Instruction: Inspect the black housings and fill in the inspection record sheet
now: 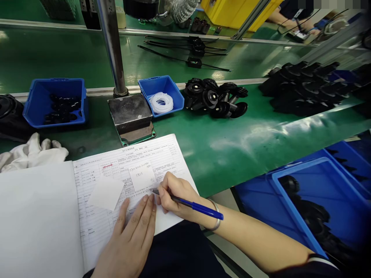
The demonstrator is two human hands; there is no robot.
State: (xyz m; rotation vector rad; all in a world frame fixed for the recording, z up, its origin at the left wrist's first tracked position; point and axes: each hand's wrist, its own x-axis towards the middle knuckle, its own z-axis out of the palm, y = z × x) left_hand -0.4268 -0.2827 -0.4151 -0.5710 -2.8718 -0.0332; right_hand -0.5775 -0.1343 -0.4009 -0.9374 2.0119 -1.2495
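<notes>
Resting near the lower edge of a printed white paper form (pixel 127 170), the tip of a blue ballpoint pen (pixel 188 204) is gripped in the clenched right hand (pixel 174 195), a silver bangle (pixel 216 216) sitting on that wrist. The left hand (pixel 131 235) is laid flat and open on the same sheet, fingers together, just beside the pen tip, and nothing is held in it. Handwriting is already seen on a small white slip (pixel 142 175) lying on the form, and a red mark higher up; a second blank slip (pixel 106 193) lies to the left. Judging by where the pen stands, the upper rows are taken as dealt with, while the lower rows (too small to read) appear unfilled. The form lies at the near edge of the green desk (pixel 232 143). Further back are seen a blue plastic bin with clear tubing rings (pixel 160 96), a blue bin of black parts (pixel 55 102), a heap of black round wheels (pixel 216 98) and white cloth gloves (pixel 31 152).
</notes>
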